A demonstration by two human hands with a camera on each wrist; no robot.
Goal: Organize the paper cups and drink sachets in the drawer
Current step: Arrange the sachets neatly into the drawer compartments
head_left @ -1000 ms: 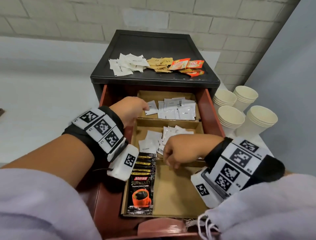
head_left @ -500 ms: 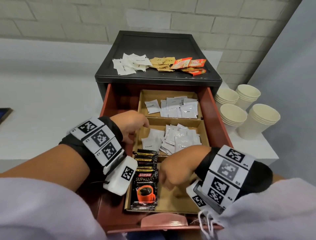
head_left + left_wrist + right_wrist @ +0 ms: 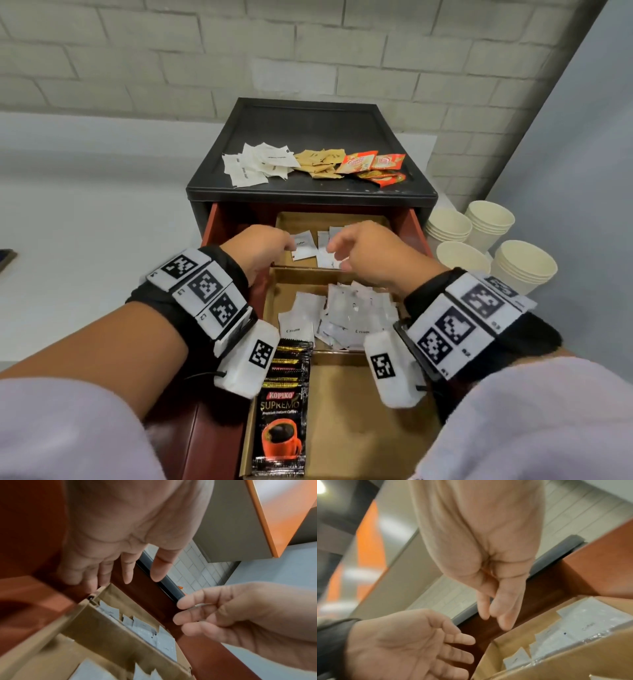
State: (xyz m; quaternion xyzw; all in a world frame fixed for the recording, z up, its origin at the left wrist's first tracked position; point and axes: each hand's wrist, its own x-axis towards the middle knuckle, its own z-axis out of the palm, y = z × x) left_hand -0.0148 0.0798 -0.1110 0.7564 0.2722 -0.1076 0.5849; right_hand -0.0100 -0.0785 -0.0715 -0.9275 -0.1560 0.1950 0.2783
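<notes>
The red-brown drawer (image 3: 417, 230) stands pulled out, with a cardboard organiser (image 3: 342, 421) in three compartments. White sachets (image 3: 304, 245) lie in the back one, white cream sachets (image 3: 346, 315) in the middle, and black Kopiko sachets (image 3: 281, 411) at the front left. Both hands hover over the back compartment. My left hand (image 3: 279, 244) has relaxed, straight fingers (image 3: 127, 574) and holds nothing. My right hand (image 3: 337, 249) has thumb and fingers pressed together (image 3: 502, 616); a thin silvery sachet edge (image 3: 203, 604) shows between its fingers. Stacked paper cups (image 3: 488, 222) stand right of the cabinet.
On the black cabinet top (image 3: 308, 120) lie white sachets (image 3: 260, 164), tan sachets (image 3: 318, 163) and orange sachets (image 3: 373, 168). A brick wall is behind, a grey wall on the right, and a white counter (image 3: 85, 222) on the left.
My right hand rose from the front compartment and moved back over the rear one. My left hand moved back beside it. The head view tilted upward.
</notes>
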